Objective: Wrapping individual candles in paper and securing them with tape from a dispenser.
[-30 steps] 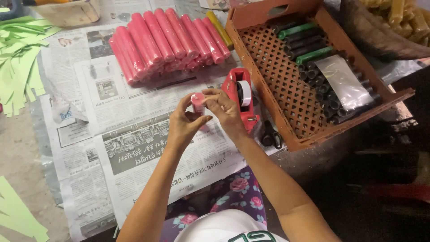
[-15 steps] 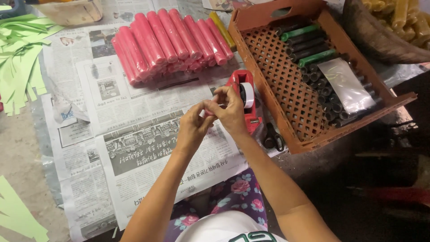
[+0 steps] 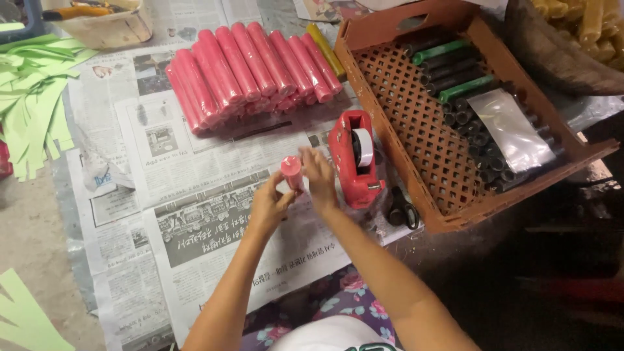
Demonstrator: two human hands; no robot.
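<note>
Stacked wrapped tubes lay on newspaper, behind the tape dispenser. Crate of tubes sat right of the dispenser; scissors lay between them. Paper strips far left.

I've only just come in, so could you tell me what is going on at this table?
A person seated at a newspaper-covered table holds one pink tube upright between both hands, the left hand gripping it from below and the right hand at its side. Just to the right stands a red tape dispenser, with black scissors beside it. A stack of pink tubes lies further back, and an orange crate holds dark and green tubes.
</note>
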